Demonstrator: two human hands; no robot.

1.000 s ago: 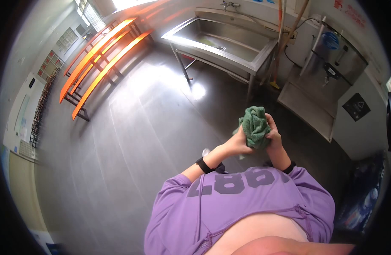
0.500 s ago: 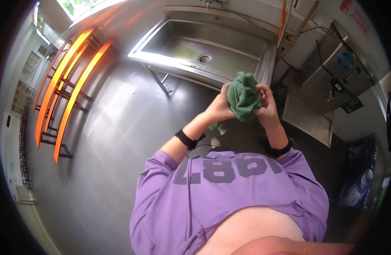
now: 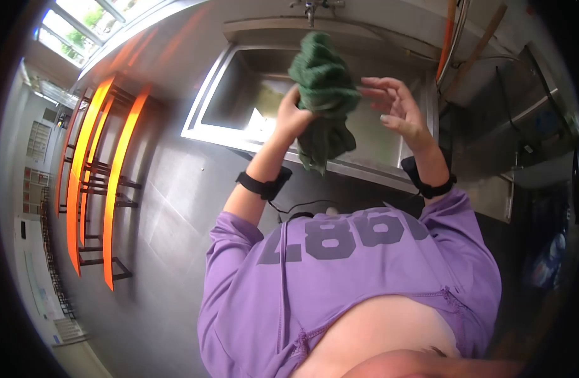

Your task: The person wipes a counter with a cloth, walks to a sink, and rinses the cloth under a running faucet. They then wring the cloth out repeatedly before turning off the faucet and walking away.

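Observation:
A crumpled dark green cloth (image 3: 326, 79) hangs over the front part of a steel sink (image 3: 371, 135). My left hand (image 3: 294, 116) is closed round the cloth's left side, and its fingertips are hidden behind the fabric. Just right of the cloth, my right hand (image 3: 400, 110) is open with its fingers spread and nothing in it. The cloth's lower end dangles below my left hand.
A tap (image 3: 311, 7) is mounted above the sink's back edge. Orange benches and a table (image 3: 88, 151) stand on the left. Long handles (image 3: 447, 41) lean at the back right, beside steel equipment (image 3: 535, 120).
My right hand has let go of the cloth and opened. My left hand has moved left and up with the cloth, which now hangs longer. The view has shifted.

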